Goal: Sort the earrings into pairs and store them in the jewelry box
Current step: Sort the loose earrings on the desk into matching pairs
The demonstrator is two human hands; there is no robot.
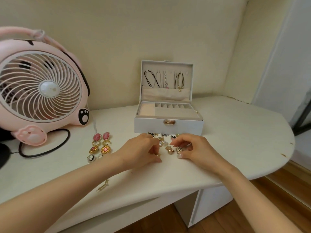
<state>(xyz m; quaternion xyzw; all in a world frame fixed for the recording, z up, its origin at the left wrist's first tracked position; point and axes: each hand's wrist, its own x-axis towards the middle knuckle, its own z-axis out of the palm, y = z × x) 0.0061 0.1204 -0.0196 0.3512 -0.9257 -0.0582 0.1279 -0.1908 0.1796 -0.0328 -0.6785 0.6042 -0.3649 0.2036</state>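
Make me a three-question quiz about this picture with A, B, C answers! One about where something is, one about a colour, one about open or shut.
1. Where does the unsorted earring pile lie?
A. in front of the jewelry box
B. inside the box
C. behind the fan

2. What colour is the fan?
A. blue
B. pink
C. green

3. How is the jewelry box lid?
A. shut
B. taken off
C. open, standing upright

Answers: 1 A, the pile sits on the table between box and hands. 2 B, its body is pink. 3 C, necklaces hang inside the raised lid.
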